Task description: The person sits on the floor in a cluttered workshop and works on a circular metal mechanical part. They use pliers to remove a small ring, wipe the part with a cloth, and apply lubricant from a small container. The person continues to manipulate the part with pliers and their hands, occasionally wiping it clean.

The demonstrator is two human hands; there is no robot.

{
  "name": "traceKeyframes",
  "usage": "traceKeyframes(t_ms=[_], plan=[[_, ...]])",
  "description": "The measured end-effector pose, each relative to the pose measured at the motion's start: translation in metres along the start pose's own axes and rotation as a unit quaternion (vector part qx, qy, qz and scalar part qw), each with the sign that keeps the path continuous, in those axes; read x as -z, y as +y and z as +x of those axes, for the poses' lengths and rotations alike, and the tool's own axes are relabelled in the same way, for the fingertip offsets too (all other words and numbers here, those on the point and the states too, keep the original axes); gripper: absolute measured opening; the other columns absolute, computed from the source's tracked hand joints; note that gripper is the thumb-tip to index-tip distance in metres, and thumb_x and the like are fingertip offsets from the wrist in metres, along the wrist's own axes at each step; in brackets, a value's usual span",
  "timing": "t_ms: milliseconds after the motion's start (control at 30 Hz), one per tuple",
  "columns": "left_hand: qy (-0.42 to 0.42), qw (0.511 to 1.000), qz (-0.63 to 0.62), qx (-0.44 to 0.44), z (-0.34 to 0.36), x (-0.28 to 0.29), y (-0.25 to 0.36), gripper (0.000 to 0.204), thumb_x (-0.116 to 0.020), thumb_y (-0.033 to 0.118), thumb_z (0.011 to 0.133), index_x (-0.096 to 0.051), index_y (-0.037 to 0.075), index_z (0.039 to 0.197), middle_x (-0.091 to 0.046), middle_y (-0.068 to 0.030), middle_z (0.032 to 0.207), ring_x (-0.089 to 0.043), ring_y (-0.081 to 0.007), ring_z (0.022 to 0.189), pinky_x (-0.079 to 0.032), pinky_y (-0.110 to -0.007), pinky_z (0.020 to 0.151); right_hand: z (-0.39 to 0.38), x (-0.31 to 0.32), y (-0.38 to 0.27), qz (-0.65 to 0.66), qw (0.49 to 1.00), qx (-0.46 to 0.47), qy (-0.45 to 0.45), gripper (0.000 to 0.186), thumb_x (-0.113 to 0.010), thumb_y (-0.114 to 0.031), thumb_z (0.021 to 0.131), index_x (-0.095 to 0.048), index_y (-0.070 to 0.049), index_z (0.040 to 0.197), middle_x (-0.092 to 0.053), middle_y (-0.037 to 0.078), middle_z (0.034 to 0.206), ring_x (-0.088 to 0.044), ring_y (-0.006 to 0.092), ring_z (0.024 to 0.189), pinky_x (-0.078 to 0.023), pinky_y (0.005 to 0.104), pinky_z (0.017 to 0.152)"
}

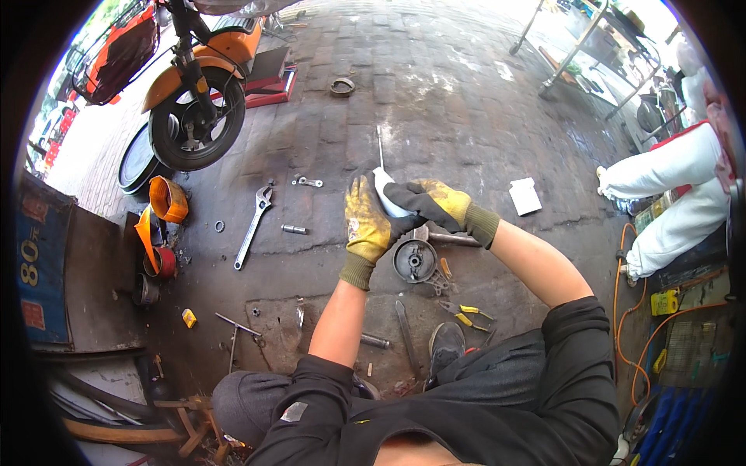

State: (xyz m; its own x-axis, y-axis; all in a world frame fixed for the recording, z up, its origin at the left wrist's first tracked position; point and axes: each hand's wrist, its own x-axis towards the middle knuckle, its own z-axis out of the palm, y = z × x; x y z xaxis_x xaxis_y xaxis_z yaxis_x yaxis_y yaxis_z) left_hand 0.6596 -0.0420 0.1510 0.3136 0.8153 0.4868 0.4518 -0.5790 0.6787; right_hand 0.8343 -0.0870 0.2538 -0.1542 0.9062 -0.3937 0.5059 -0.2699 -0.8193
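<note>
Both my hands wear yellow work gloves with dark patches and green knit cuffs. My right hand (435,203) is closed around a white, tapered, tube-like thing (384,184), its exact kind unclear. A thin straight rod (380,146) appears to stick out from its far end. My left hand (364,216) presses against the tube's left side, fingers pointing away from me, its thumb side near the lower end. Just below the hands lies a round metal brake hub (415,260) with a metal pipe (454,239) beside it. Part of the tube is hidden by the gloves.
On the floor lie an adjustable wrench (253,227), a socket (294,229), a small metal link (308,182), yellow-handled pliers (467,312), a flat file (406,336) and a metal ring (342,86). An orange scooter (198,101) stands far left; white-trousered legs (668,171) are at right.
</note>
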Motion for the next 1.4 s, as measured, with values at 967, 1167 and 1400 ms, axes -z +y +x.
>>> traceKeyframes(t_ms=[967,1167,1400], plan=[[0.06,0.986,-0.121,-0.1,0.012,0.013,0.046,0.116,-0.104,0.052,0.057,-0.042,0.001,0.141,-0.057,-0.017,0.127,-0.06,-0.0328,0.117,-0.051,-0.05,0.101,0.006,0.002,0.058,0.243,0.961,0.13,-0.011,0.046,-0.055,-0.018,0.113,-0.055,-0.001,0.156,-0.055,0.006,0.162,-0.05,0.0147,0.147,-0.04,0.0353,0.126],[0.025,0.999,-0.017,0.02,0.02,0.008,0.019,0.117,-0.1,0.056,0.054,-0.045,0.001,0.142,-0.058,-0.0196,0.125,-0.059,-0.0407,0.117,-0.047,-0.054,0.104,0.0,0.042,0.015,0.006,0.963,0.177,0.204,0.039,-0.066,-0.026,0.107,-0.066,-0.006,0.14,-0.056,0.017,0.161,-0.052,0.0291,0.15,-0.033,0.0436,0.131],[0.084,0.993,-0.052,-0.061,0.007,-0.006,0.016,0.088,-0.102,0.035,0.062,-0.053,0.008,0.13,-0.061,-0.0083,0.113,-0.062,-0.023,0.104,-0.054,-0.04,0.091,0.011,0.015,0.02,-0.296,0.949,0.067,0.088,0.058,-0.051,-0.051,0.108,-0.063,-0.015,0.152,-0.058,0.013,0.161,-0.037,0.0353,0.161,-0.017,0.0516,0.135]])
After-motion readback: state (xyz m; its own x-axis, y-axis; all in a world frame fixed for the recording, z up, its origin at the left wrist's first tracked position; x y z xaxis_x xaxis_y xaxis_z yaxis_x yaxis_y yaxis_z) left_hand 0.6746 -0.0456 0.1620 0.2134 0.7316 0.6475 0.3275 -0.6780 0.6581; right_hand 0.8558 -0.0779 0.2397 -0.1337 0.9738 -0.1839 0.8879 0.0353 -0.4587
